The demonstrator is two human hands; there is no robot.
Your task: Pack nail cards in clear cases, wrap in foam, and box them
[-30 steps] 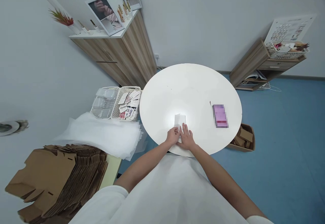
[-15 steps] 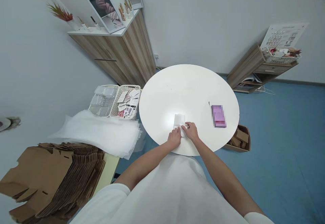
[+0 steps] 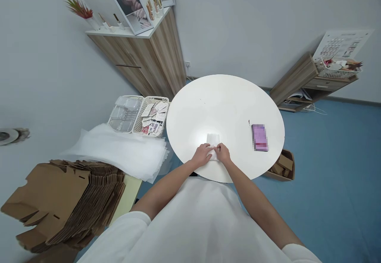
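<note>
A small white folded sheet (image 3: pixel 213 139) lies on the round white table (image 3: pixel 223 104) near its front edge. My left hand (image 3: pixel 201 155) and my right hand (image 3: pixel 223 153) meet at the sheet's near end, fingers curled and pinching its edge. A pink-purple phone-sized object (image 3: pixel 260 137) lies on the table to the right, apart from both hands.
Two white baskets (image 3: pixel 139 114) of small packets sit left of the table. A pile of white foam sheets (image 3: pixel 119 151) and a stack of flat cardboard boxes (image 3: pixel 68 199) lie at left. A small carton (image 3: pixel 282 164) stands on the blue floor. Wooden cabinets line the wall.
My right hand went from lying flat on the sheet to a pinch at its near edge. My left hand slid up beside it. The camera shifted slightly.
</note>
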